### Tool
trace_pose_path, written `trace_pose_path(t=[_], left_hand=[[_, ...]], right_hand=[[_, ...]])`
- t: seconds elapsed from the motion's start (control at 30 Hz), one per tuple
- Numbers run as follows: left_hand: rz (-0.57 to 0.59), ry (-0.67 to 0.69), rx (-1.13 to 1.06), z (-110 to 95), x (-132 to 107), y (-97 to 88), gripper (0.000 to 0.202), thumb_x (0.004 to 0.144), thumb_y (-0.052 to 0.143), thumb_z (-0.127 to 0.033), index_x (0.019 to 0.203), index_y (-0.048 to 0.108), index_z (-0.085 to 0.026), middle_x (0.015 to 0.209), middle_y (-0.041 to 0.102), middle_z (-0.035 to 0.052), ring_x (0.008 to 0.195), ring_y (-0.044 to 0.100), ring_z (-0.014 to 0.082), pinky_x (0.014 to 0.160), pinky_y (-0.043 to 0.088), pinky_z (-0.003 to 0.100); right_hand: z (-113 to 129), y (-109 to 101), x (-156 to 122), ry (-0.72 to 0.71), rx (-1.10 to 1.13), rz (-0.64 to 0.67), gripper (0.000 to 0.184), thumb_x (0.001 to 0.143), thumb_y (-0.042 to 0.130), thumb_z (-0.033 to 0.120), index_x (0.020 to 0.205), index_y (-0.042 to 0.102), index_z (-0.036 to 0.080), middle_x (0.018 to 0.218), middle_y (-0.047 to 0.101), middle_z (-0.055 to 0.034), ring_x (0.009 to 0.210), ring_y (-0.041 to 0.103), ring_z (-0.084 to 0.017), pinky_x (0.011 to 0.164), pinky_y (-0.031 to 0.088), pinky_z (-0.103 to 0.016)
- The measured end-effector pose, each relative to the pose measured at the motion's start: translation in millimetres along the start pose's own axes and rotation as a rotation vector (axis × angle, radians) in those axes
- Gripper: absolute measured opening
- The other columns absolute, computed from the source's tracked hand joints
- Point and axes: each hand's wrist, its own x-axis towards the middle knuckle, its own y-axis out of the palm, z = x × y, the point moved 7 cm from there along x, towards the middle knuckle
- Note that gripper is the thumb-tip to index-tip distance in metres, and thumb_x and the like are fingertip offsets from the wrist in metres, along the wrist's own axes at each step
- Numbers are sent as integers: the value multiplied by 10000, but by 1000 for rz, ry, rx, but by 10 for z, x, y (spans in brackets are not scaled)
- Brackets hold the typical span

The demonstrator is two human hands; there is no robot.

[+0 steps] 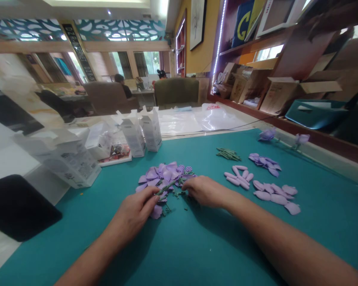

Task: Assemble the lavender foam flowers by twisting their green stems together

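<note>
A loose heap of purple plastic petals [167, 171] lies on the green mat in front of me. My left hand [139, 204] is at the heap's near left side, thumb and fingers pinching a thin green stem piece [167, 186] that points up to the right. At the heap's right edge, my right hand [205, 191] has its fingers bent down and together among small green pieces [179, 194]; whatever they grip is hidden. Purple round discs with holes [188, 169] lie just beyond those fingers.
Right of the heap are sorted groups: green stems [228, 154], dark purple petals [265, 162], pale elongated pieces [239, 177] and pale petals [276, 192]. Two purple flowers [267, 134] lie behind. White boxes [151, 129] line the back left; a black tablet-like object [20, 208] sits left.
</note>
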Motion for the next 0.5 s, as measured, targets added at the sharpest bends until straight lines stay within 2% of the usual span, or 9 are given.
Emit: trace_pose_path(t=[0.1,0.2,0.27,0.43,0.5], left_hand=[[-4,4,-14,20,-3,7,396,862,377,-477,1002,655,-233,732,683,6,657,607,201,617,423,273],[1,0,-12,38,-8,18,395,864,376,-476,999,654,-231,710,673,3,643,599,198,603,415,270],[-3,2,-15,40,-7,20,395,862,378,-477,998,653,-228,716,676,5,656,605,201,619,419,273],[-6,4,-22,32,4,22,392,856,386,-475,995,664,-237,749,691,10,685,619,209,629,430,275],[-12,7,-19,31,4,18,395,856,384,-474,998,668,-238,753,694,13,683,618,209,641,436,280]], right_hand=[[-155,-132,29,40,107,-135,371,916,420,116,1175,661,228,1131,703,-62,999,648,-211,788,455,-271],[-360,-223,52,125,107,-238,367,931,398,121,1178,659,191,1170,671,-90,1055,611,-231,856,443,-303],[-424,-216,73,131,97,-273,381,927,390,99,1191,653,178,1174,656,-107,1059,591,-235,874,435,-320],[-308,-2,141,-53,65,-269,468,857,511,57,1291,578,220,1287,586,-103,1143,515,-237,915,396,-342],[-240,85,153,-119,54,-226,440,827,589,91,1239,610,242,1291,581,-82,1131,514,-241,905,384,-346]])
